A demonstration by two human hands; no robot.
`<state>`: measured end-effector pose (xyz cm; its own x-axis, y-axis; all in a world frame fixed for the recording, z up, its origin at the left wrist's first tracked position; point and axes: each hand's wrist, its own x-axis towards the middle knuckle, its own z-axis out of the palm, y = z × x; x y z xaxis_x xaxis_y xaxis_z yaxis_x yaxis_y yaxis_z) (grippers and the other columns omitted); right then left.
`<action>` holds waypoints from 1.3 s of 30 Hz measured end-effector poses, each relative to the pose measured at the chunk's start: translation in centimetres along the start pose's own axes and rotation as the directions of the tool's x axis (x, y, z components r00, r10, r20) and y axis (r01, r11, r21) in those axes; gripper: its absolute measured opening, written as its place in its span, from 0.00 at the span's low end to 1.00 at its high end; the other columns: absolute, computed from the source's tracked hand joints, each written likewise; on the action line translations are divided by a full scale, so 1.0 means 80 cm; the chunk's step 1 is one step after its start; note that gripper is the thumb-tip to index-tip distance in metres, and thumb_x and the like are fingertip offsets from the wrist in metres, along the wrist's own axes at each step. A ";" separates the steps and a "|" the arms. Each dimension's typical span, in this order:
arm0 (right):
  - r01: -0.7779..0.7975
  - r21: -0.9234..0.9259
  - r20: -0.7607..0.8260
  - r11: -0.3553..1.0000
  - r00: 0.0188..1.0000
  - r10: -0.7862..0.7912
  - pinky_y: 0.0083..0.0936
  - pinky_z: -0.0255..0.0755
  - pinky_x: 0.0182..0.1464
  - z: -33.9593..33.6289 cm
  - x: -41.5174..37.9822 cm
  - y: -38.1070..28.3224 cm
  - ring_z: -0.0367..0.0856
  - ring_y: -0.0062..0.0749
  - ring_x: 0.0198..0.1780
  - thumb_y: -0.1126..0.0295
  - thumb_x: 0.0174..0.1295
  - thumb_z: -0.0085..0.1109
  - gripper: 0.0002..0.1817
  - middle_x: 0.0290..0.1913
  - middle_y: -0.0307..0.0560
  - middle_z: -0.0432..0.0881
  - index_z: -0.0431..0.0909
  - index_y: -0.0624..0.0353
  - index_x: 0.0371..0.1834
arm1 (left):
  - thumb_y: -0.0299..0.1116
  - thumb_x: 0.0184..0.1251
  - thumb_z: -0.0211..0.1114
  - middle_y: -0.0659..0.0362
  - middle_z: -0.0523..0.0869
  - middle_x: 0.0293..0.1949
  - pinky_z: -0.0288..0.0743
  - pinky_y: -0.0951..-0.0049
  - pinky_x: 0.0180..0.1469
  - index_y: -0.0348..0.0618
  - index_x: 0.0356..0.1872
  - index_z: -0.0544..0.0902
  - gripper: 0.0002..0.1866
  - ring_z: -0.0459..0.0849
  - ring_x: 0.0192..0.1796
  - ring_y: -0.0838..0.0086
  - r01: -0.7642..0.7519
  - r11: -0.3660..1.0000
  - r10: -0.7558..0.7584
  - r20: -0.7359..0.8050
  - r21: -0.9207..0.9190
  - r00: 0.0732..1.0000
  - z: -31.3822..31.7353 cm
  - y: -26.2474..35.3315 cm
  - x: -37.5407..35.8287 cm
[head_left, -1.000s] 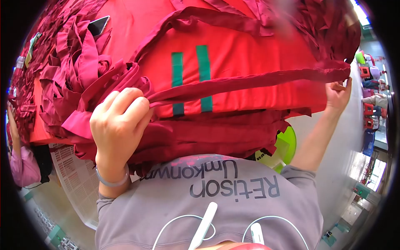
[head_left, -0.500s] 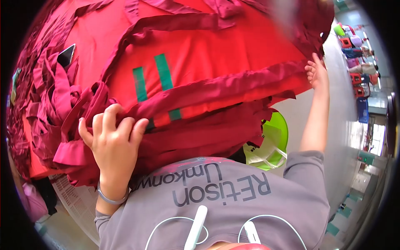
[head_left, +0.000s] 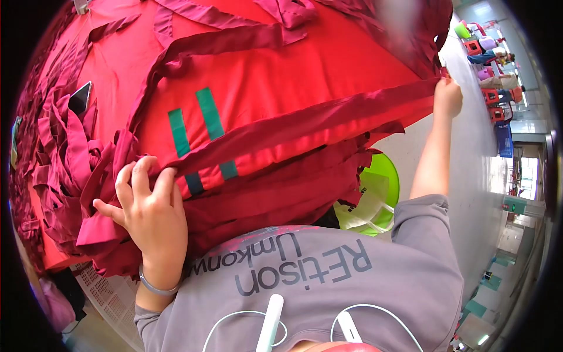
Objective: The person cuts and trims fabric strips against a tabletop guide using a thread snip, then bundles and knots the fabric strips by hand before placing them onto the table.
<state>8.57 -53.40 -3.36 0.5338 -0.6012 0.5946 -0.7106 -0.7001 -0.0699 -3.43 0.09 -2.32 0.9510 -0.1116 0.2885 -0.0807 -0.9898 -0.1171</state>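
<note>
A long dark-red fabric strip (head_left: pixel 305 126) is stretched straight across a bright red fabric-covered surface (head_left: pixel 281 76). My right hand (head_left: pixel 448 98) is closed around its far right end, arm extended. At the strip's left end my left hand (head_left: pixel 155 202) pinches the cloth between index finger and thumb, little finger sticking out; a bracelet (head_left: pixel 158 283) is on that wrist. The strip crosses over two green tape marks (head_left: pixel 210 112) on the red surface. Just left of my left hand lies a tangled heap of dark-red strips (head_left: pixel 64 170).
A phone-like dark object (head_left: pixel 81 98) rests among the strips. More dark-red cloth (head_left: pixel 264 190) hangs along the near edge. Below the edge is a green bin (head_left: pixel 384 176) with a pale bag. A perforated white panel (head_left: pixel 108 293) stands at lower left. People and red stools (head_left: pixel 491 97) are far right.
My right hand has gone from open fingers to closed on the strip's end. The strip has become straighter and tauter. My left hand has shifted slightly left and now pinches the strip.
</note>
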 end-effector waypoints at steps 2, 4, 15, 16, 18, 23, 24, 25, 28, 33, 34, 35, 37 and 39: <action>-0.082 -0.061 0.005 0.995 0.997 0.083 0.45 0.75 0.41 -0.004 0.009 0.011 0.82 0.51 0.41 0.55 0.61 0.49 0.17 0.37 0.53 0.84 0.82 0.54 0.37 | 0.35 0.52 0.65 0.68 0.77 0.49 0.32 0.35 0.66 0.54 0.28 0.83 0.03 0.70 0.60 0.68 0.042 0.998 -0.042 -0.010 -0.038 0.999 -0.003 0.002 0.004; -0.127 -0.060 -0.001 0.990 0.992 0.128 0.44 0.75 0.42 -0.001 0.019 0.022 0.82 0.50 0.42 0.54 0.60 0.49 0.17 0.38 0.52 0.84 0.82 0.52 0.39 | 0.36 0.53 0.64 0.66 0.77 0.50 0.32 0.35 0.66 0.53 0.28 0.83 0.03 0.69 0.61 0.68 -0.019 0.997 0.020 0.011 -0.076 1.000 -0.003 0.001 0.006; -0.165 -0.061 0.158 0.984 0.972 0.173 0.45 0.73 0.48 0.040 0.014 0.020 0.79 0.53 0.48 0.52 0.64 0.46 0.21 0.47 0.56 0.80 0.75 0.56 0.49 | 0.35 0.57 0.64 0.62 0.76 0.44 0.54 0.50 0.66 0.44 0.27 0.81 0.07 0.73 0.54 0.66 -0.223 0.947 0.218 -0.049 -0.231 0.975 0.018 0.009 0.006; -0.035 -0.004 0.093 0.999 0.995 0.036 0.46 0.72 0.46 0.026 0.003 0.014 0.79 0.53 0.47 0.54 0.66 0.43 0.21 0.44 0.57 0.81 0.76 0.59 0.47 | 0.34 0.56 0.63 0.62 0.76 0.43 0.56 0.52 0.66 0.44 0.28 0.81 0.06 0.74 0.51 0.68 -0.247 0.926 0.235 -0.077 -0.286 0.969 0.019 0.008 0.006; 0.078 0.121 0.129 0.990 0.987 -0.093 0.45 0.72 0.47 0.000 -0.023 -0.007 0.79 0.54 0.47 0.54 0.66 0.44 0.21 0.44 0.58 0.81 0.76 0.60 0.46 | 0.33 0.56 0.63 0.62 0.77 0.42 0.60 0.52 0.63 0.44 0.31 0.82 0.05 0.75 0.50 0.68 -0.330 0.900 0.316 -0.095 -0.286 0.944 0.019 0.007 0.006; 0.114 0.618 0.341 0.778 0.852 -0.396 0.38 0.73 0.43 -0.080 -0.122 -0.083 0.81 0.54 0.38 0.57 0.64 0.52 0.19 0.39 0.59 0.82 0.74 0.64 0.46 | 0.33 0.57 0.62 0.64 0.79 0.42 0.60 0.53 0.63 0.46 0.42 0.83 0.12 0.77 0.47 0.71 -0.374 0.888 0.385 -0.014 -0.266 0.923 0.015 0.010 0.007; 0.080 0.643 0.375 0.761 0.834 -0.405 0.36 0.73 0.43 -0.099 -0.142 -0.101 0.81 0.52 0.38 0.59 0.63 0.55 0.19 0.40 0.59 0.82 0.73 0.64 0.48 | 0.35 0.57 0.63 0.64 0.79 0.43 0.53 0.50 0.66 0.46 0.44 0.82 0.13 0.77 0.46 0.73 -0.334 0.908 0.345 -0.003 -0.253 0.939 0.016 0.008 0.004; 0.046 0.669 0.408 0.742 0.812 -0.419 0.34 0.72 0.43 -0.117 -0.162 -0.118 0.81 0.49 0.39 0.61 0.62 0.57 0.19 0.40 0.58 0.81 0.71 0.64 0.50 | 0.35 0.57 0.63 0.64 0.79 0.43 0.53 0.50 0.66 0.46 0.44 0.82 0.13 0.77 0.46 0.73 -0.329 0.911 0.340 0.001 -0.251 0.941 0.016 0.007 0.003; -0.002 0.873 0.305 0.487 0.781 -0.545 0.32 0.72 0.46 -0.166 -0.220 -0.158 0.79 0.44 0.44 0.70 0.63 0.54 0.16 0.44 0.57 0.78 0.69 0.65 0.51 | 0.40 0.57 0.64 0.65 0.79 0.44 0.40 0.44 0.69 0.47 0.44 0.82 0.15 0.76 0.45 0.73 -0.251 0.931 0.268 0.031 -0.264 0.963 0.015 0.003 -0.006; 0.207 0.970 0.014 0.131 0.488 -0.873 0.32 0.72 0.30 -0.230 -0.323 -0.200 0.78 0.44 0.29 0.79 0.56 0.58 0.25 0.32 0.50 0.76 0.69 0.65 0.59 | 0.39 0.58 0.64 0.64 0.80 0.47 0.33 0.44 0.70 0.45 0.40 0.82 0.13 0.76 0.50 0.72 -0.193 0.933 0.195 -0.024 -0.305 0.980 0.018 0.011 -0.011; 0.258 0.951 0.036 0.171 0.456 -0.889 0.31 0.72 0.28 -0.231 -0.333 -0.206 0.77 0.40 0.27 0.77 0.55 0.59 0.24 0.29 0.48 0.75 0.70 0.63 0.58 | 0.40 0.59 0.63 0.65 0.79 0.49 0.28 0.44 0.70 0.45 0.40 0.82 0.13 0.76 0.53 0.73 -0.198 0.936 0.204 -0.011 -0.292 0.979 0.024 0.011 -0.013; 0.316 0.924 0.064 0.215 0.428 -0.902 0.30 0.72 0.26 -0.232 -0.340 -0.210 0.77 0.36 0.25 0.76 0.54 0.59 0.24 0.27 0.45 0.74 0.72 0.62 0.57 | 0.41 0.59 0.63 0.65 0.79 0.50 0.26 0.45 0.70 0.46 0.42 0.81 0.14 0.76 0.54 0.73 -0.208 0.929 0.210 -0.029 -0.304 0.977 0.030 0.010 -0.016; 0.390 0.897 0.062 0.208 0.355 -0.933 0.29 0.72 0.27 -0.236 -0.346 -0.209 0.78 0.37 0.25 0.76 0.53 0.60 0.22 0.28 0.45 0.77 0.74 0.61 0.54 | 0.41 0.59 0.62 0.66 0.79 0.50 0.25 0.43 0.70 0.49 0.47 0.81 0.16 0.76 0.53 0.74 -0.185 0.934 0.182 -0.038 -0.305 0.983 0.036 0.012 -0.021; 0.463 0.862 0.077 0.208 0.287 -0.955 0.28 0.73 0.28 -0.238 -0.348 -0.208 0.79 0.38 0.26 0.77 0.52 0.61 0.20 0.29 0.46 0.79 0.76 0.59 0.51 | 0.42 0.59 0.62 0.66 0.78 0.51 0.25 0.42 0.69 0.52 0.49 0.80 0.17 0.76 0.53 0.75 -0.170 0.936 0.164 -0.045 -0.308 0.985 0.040 0.016 -0.024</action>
<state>-3.19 -17.66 -3.52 0.8667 0.4667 0.1759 0.4942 -0.7557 -0.4298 -4.41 -0.66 -6.06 0.9104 -0.2763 0.3079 -0.3290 -0.9348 0.1339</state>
